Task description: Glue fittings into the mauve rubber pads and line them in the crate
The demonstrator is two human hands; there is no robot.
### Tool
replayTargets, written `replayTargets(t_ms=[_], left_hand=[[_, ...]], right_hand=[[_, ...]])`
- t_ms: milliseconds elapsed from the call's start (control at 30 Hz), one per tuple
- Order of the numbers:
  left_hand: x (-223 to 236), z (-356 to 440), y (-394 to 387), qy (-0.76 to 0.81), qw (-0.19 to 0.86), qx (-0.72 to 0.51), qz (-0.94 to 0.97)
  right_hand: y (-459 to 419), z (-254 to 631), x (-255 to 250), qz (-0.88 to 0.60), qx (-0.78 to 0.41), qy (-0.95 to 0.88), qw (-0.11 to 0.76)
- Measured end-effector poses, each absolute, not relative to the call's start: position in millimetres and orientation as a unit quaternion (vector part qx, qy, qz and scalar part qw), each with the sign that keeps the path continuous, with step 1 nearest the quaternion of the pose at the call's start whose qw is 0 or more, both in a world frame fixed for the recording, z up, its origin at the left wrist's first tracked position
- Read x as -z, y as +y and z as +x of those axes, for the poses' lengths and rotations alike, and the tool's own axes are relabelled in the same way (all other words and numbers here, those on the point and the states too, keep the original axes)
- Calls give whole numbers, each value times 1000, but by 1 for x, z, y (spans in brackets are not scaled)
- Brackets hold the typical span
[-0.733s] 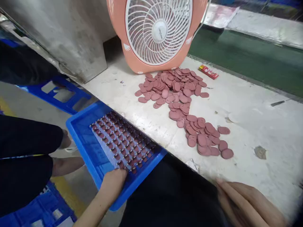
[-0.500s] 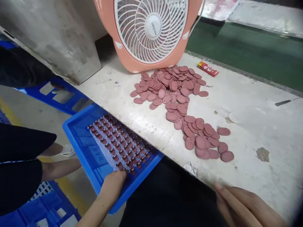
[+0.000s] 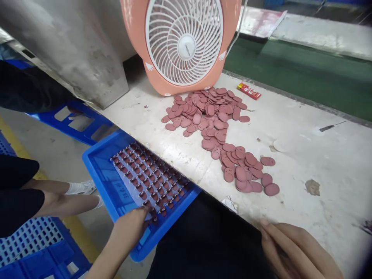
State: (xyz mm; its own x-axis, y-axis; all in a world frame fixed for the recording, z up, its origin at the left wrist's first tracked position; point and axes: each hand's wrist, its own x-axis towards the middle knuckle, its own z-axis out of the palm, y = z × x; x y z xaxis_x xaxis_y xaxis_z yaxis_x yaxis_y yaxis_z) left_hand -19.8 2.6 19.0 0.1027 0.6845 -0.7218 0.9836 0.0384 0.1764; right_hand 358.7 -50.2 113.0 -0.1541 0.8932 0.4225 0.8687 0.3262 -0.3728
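Observation:
My left hand (image 3: 131,225) reaches into the front end of a blue plastic tray (image 3: 97,170), its fingers closed in a pinch at a small dark red piece (image 3: 153,217). Similar dark red oval pieces (image 3: 150,188) with small metallic-looking parts stand in rows on a pale sheet in this tray. Over the worktable's near edge lies my right hand (image 3: 299,250), fingers stretched out and loosely together, with nothing visible in it. Flat reddish oval discs (image 3: 241,173), some with small holes, are heaped on the table left of and beyond that hand.
An orange fan (image 3: 186,46) stands behind the heap. Beyond the white table (image 3: 290,170) runs a green belt-like surface (image 3: 290,77). A red and yellow packet (image 3: 249,91) and a thin dark tool (image 3: 333,126) lie on the table. Another person's legs (image 3: 66,201) show at left.
My left hand has shifted slightly left and back, and a dark red piece now shows at its fingertips. My right hand stays at the table edge. The other person's arm is out of view.

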Motion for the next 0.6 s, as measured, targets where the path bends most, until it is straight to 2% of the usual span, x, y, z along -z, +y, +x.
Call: replayTargets(t_ms=[167, 300, 433, 600], left_hand=[[-40, -61, 0, 775, 228, 22, 589], [-10, -65, -18, 850, 128, -145, 491], [27, -57, -28, 867, 156, -233, 412], [39, -60, -33, 860, 192, -285, 377]], right_hand=[[-43, 354, -111, -562, 54, -749, 348], [-46, 352, -106, -547, 85, -753, 355], [-45, 350, -105, -539, 97, -760, 350], [-43, 351, -101, -540, 99, -764, 339]])
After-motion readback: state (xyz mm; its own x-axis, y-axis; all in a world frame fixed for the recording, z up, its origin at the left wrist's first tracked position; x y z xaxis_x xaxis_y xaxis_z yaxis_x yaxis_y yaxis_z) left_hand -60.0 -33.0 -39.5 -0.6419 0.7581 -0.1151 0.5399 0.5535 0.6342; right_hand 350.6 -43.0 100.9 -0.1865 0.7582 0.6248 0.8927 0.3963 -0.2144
